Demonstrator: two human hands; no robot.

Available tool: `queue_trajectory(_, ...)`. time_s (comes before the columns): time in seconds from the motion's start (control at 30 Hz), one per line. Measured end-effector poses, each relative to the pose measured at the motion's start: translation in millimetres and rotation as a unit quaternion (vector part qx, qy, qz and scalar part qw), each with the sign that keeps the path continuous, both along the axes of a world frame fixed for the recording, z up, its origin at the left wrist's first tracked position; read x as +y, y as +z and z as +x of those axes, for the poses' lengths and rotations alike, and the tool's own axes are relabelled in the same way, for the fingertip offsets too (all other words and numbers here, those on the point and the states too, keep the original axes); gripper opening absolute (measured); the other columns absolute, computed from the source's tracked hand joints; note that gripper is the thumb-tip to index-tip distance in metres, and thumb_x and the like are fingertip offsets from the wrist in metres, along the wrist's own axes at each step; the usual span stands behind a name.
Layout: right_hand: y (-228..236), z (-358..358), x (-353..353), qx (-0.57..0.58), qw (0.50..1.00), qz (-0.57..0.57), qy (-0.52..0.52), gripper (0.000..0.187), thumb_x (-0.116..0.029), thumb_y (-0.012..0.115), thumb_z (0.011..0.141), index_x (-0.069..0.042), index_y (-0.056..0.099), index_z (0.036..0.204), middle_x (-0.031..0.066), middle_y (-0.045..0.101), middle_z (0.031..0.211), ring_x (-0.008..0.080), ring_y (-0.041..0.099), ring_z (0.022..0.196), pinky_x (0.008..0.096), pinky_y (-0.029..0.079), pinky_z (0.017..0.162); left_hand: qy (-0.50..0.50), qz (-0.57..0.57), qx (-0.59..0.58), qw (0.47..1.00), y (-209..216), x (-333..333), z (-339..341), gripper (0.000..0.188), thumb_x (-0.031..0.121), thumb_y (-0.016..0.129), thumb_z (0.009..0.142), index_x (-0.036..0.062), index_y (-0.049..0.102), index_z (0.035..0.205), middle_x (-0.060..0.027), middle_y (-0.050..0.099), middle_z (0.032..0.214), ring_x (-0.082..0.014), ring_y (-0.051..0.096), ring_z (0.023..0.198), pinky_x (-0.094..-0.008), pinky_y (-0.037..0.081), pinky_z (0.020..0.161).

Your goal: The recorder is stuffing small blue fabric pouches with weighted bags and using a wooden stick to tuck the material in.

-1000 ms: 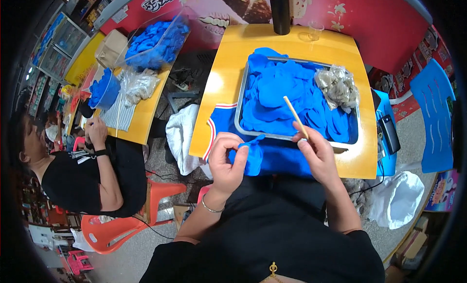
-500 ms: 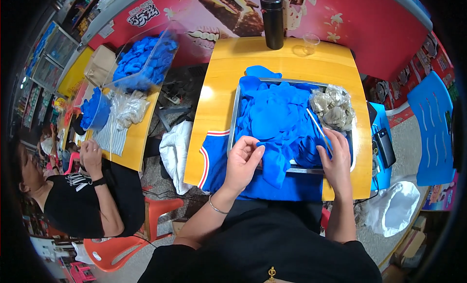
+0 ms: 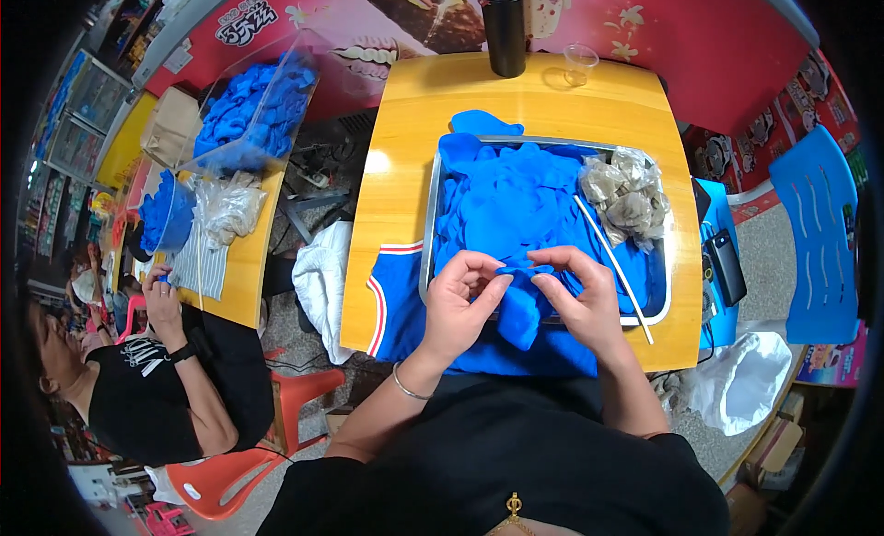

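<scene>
In front of me both hands meet over the near edge of a metal tray (image 3: 431, 191) heaped with blue petal-shaped cloth pieces (image 3: 516, 191). My left hand (image 3: 467, 292) pinches one side of a blue cloth piece (image 3: 521, 317) between thumb and fingers. On its other side my right hand (image 3: 582, 295) holds the same piece in a pinch; the rest hangs down between the hands. A thin white stick (image 3: 612, 267) leans across the heap and over the tray's near right rim. Clear plastic bags with greyish-brown contents (image 3: 631, 200) sit in the tray's right part.
Blue cloth (image 3: 405, 297) covers the near table edge. A black tumbler (image 3: 504, 29) and clear plastic cup (image 3: 580, 62) stand at the back. To the right is a blue chair (image 3: 810, 232); at left, a co-worker (image 3: 138, 379) sits by a table with a clear bin (image 3: 253, 112).
My right hand has left the stick and moved left to the blue piece, now pinching it opposite my left hand. The stick now rests across the tray rim.
</scene>
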State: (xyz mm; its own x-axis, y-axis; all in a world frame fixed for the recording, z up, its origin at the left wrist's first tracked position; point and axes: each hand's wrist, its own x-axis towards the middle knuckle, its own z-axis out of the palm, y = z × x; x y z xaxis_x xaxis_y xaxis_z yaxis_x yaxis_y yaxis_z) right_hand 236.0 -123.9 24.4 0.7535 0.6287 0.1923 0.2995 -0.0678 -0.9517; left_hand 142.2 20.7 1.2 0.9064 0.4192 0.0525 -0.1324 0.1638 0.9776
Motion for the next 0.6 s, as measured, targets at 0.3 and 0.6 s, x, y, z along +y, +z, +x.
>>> queue_trajectory(0.3,-0.5,-5.9,1.4,-0.011,0.999,-0.004,-0.035,0.015,-0.004,0.066,0.074,-0.001,0.066,0.088,0.0103,0.066,0.083,0.0185,0.062,0.075,0.0274,0.047,0.068,0.016,0.069,-0.019,0.997,5.8,1.5,-4.2,0.014,0.001,0.065,0.080,0.0000,0.056,0.091,-0.0052,0.062,0.082,-0.0075,0.059,0.073,-0.0189,0.047,0.063)
queue_trajectory(0.6,-1.4,-13.0,-0.2,0.000,0.999,0.015,-0.044,0.015,-0.004,0.066,0.073,-0.001,0.067,0.087,0.0097,0.066,0.082,0.0181,0.062,0.074,0.0270,0.047,0.067,0.039,0.179,-0.047,0.982,12.4,1.3,-10.8,0.013,0.003,0.067,0.077,0.0006,0.060,0.088,-0.0074,0.063,0.081,-0.0107,0.061,0.069,-0.0203,0.048,0.060)
